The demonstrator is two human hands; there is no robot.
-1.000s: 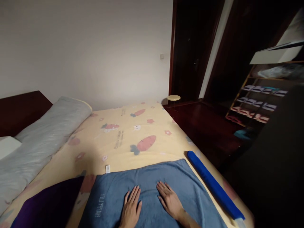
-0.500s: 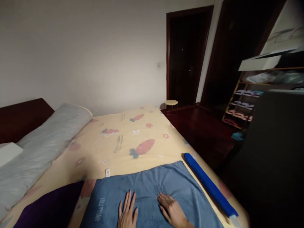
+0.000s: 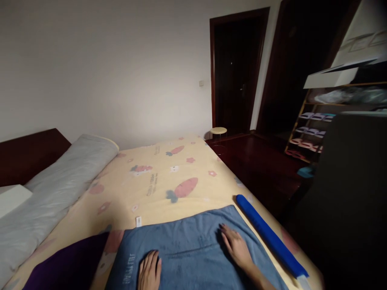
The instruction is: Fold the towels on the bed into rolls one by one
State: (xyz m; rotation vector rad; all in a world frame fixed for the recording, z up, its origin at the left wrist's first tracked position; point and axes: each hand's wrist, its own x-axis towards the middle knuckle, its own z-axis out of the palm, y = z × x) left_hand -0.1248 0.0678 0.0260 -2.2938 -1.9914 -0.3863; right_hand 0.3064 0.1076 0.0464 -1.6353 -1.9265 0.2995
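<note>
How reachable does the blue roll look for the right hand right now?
Probably yes: the open right hand is at the towel, with only cloth and a strip of sheet between it and the blue roll.

Left grip (image 3: 149,271) and right grip (image 3: 237,246) are bare.

Unreadable lettering (image 3: 128,269) on cloth (image 3: 190,262) and sheet (image 3: 166,161)

The left hand (image 3: 149,272) and right hand (image 3: 238,249), palms down and apart, are over a blue towel (image 3: 190,266) spread on a patterned bed (image 3: 169,181). A blue roll (image 3: 269,234) lies beside the towel's right edge; a purple cloth (image 3: 68,264), its left.
</note>
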